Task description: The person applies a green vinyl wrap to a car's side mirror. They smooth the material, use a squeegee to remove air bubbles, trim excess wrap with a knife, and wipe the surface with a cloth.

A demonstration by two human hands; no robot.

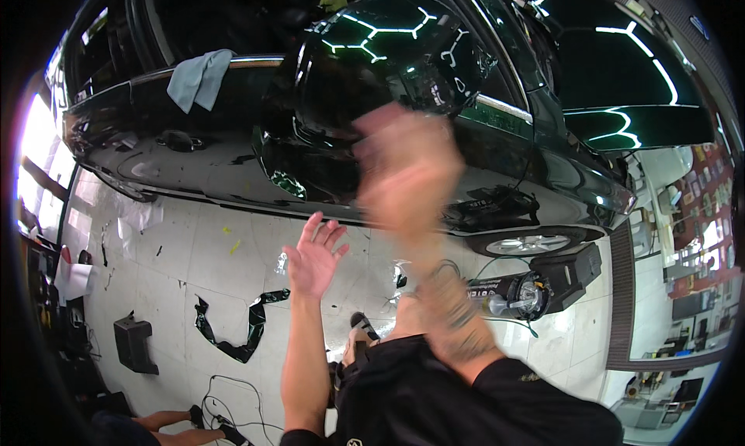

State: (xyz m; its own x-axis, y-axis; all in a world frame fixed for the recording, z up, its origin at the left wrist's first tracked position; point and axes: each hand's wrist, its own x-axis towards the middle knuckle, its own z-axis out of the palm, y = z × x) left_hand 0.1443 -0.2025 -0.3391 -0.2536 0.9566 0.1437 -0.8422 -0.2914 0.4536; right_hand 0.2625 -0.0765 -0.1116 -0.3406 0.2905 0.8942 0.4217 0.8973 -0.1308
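Observation:
My right hand [411,174] is smeared by motion in front of the car's side mirror [380,50]. A flat, reddish-pink piece [382,119] shows at its fingers, too blurred to name more exactly. Glossy dark green film appears to cover the mirror, reflecting hexagonal lights, and a loose edge of film [289,184] hangs below it. Lower and to the left, my left hand [314,252] is open, palm up with fingers apart, holding nothing and clear of the dark car door [225,163].
A grey-blue cloth [198,80] hangs over the door's window sill. On the tiled floor lie a dark film strip [244,341], a black box [135,344] and a cable [233,388]. A black cylindrical machine [516,295] stands by the front wheel [528,244]. Another person's legs [174,426] show at lower left.

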